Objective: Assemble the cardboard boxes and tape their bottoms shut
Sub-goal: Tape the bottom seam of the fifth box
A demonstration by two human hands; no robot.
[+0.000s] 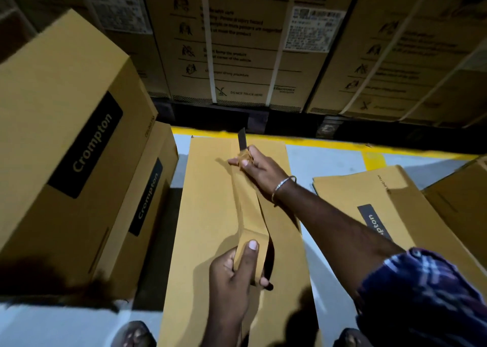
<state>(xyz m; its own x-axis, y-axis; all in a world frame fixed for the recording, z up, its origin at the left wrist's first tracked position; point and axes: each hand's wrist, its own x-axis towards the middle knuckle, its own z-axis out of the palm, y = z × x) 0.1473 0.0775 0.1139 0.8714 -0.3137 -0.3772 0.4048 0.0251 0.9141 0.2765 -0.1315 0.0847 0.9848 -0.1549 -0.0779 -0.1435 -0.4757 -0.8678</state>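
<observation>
Cardboard box (210,214), bottom up, stands at centre frame on the floor, with brown tape (247,209) stretched along its seam from six toward twelve o'clock. Left hand (237,270) has its grip curled narrow around the tape roll (257,257) at the near end, thumb lying flat on top. Right hand (257,166) grips a cutter (242,139) at the far end of the strip, blade pointing to twelve o'clock, fingers pinching the tape against the handle. A metal bangle (283,185) circles that wrist, and a checked sleeve (421,294) shows at four o'clock.

At nine o'clock two assembled Crompton boxes (73,135) are stacked just beside the work. At three o'clock lies a stack of flat boxes (395,214). The floor (329,162) is pale grey with a yellow painted line (369,149) at its far edge. Beyond it, at twelve o'clock, tall strapped cartons (237,43) printed CAUTION form a wall. The room is dim.
</observation>
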